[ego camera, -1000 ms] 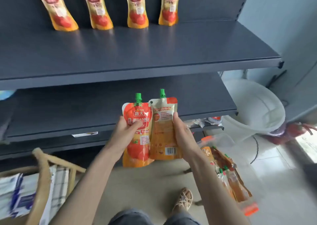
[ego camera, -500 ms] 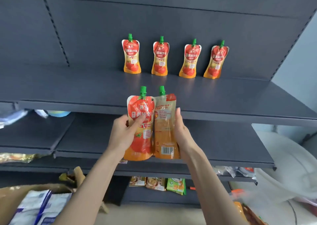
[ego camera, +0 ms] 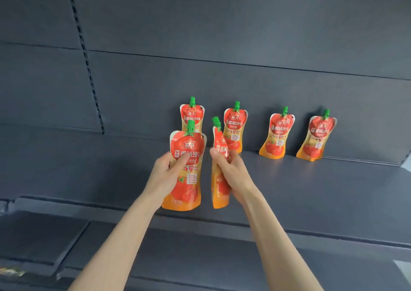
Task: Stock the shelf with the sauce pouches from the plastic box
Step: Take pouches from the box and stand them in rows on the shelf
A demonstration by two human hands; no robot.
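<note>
My left hand [ego camera: 166, 175] grips a red and orange sauce pouch [ego camera: 188, 179] with a green cap, its front facing me, held upright over the front of the dark shelf [ego camera: 311, 190]. My right hand [ego camera: 231, 168] holds a second sauce pouch [ego camera: 219, 190] turned edge-on, just right of the first. Several matching pouches stand against the shelf's back panel: one [ego camera: 191, 115] behind my left hand's pouch, one [ego camera: 235, 124] behind my right hand, and two further right [ego camera: 277, 135] [ego camera: 317, 137]. The plastic box is out of view.
The shelf's back panel [ego camera: 222, 35] is dark grey with a slotted upright [ego camera: 86, 57] at the left. A lower shelf [ego camera: 200, 257] runs below my forearms. Bare shelf surface lies left of the pouches and in front of the two right ones.
My view has tilted up and closer to the shelf. Both hands rose and reached forward over the shelf. The two pouches have separated, and the right one has turned edge-on.
</note>
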